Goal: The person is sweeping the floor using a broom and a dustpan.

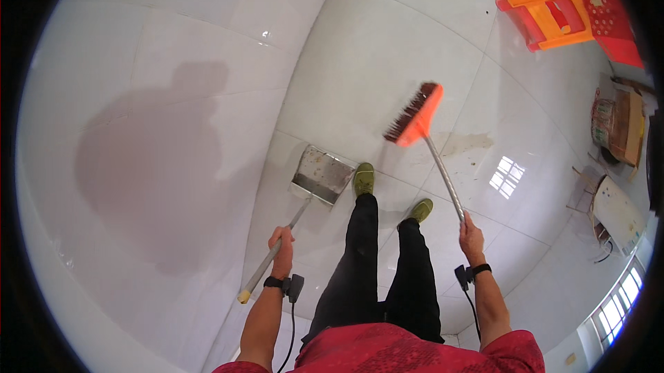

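Observation:
My left hand [281,251] is closed around the pole of a long-handled dustpan [324,171]. Its metal pan lies on the floor beside my left shoe, with specks of dirt on its surface. In my right hand [471,240] is the metal handle of a broom [423,118], gripped by wrapped fingers. The broom's orange head with dark bristles is ahead of my feet, bristles facing left toward the wall. Whether the bristles touch the floor I cannot tell.
A tiled wall [187,27] runs along the left. Orange and red plastic stools [553,10] stand at the far right. Along the right side are a cardboard box [626,127] and a white-seated chair or stool [618,214]. A brownish stain [467,143] marks the floor tiles.

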`<action>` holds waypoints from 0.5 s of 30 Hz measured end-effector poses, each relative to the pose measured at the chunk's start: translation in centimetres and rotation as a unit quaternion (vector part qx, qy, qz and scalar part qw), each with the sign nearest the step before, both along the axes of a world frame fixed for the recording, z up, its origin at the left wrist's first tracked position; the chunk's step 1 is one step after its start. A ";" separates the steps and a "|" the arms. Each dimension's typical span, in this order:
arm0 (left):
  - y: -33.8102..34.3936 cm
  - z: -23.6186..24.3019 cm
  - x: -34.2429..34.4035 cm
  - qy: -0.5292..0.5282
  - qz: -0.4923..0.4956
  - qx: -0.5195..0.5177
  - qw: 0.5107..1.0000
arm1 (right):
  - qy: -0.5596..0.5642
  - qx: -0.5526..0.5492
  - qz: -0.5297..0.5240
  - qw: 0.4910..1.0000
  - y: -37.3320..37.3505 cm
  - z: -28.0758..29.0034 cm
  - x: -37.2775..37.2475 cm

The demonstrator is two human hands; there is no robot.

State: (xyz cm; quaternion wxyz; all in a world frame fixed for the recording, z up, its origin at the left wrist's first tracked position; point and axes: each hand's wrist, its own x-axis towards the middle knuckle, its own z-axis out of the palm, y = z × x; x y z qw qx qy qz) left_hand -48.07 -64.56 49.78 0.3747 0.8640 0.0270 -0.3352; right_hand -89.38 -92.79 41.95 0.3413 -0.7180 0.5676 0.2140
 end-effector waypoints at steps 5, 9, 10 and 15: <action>-0.2 1.6 0.4 0.006 -0.006 0.055 0.998 | -0.141 0.022 0.028 0.989 -3.1 -6.2 16.1; -0.3 1.1 -0.4 -0.003 -0.006 0.018 1.000 | -0.195 -0.018 0.074 0.978 -8.3 -13.4 30.0; -1.0 1.4 -0.8 -0.006 -0.027 0.024 0.999 | -0.201 -0.032 0.085 0.975 -10.3 -14.8 32.0; -0.1 0.8 -1.7 -0.015 -0.031 0.019 0.999 | -0.137 -0.042 0.101 0.984 -17.4 -18.2 33.1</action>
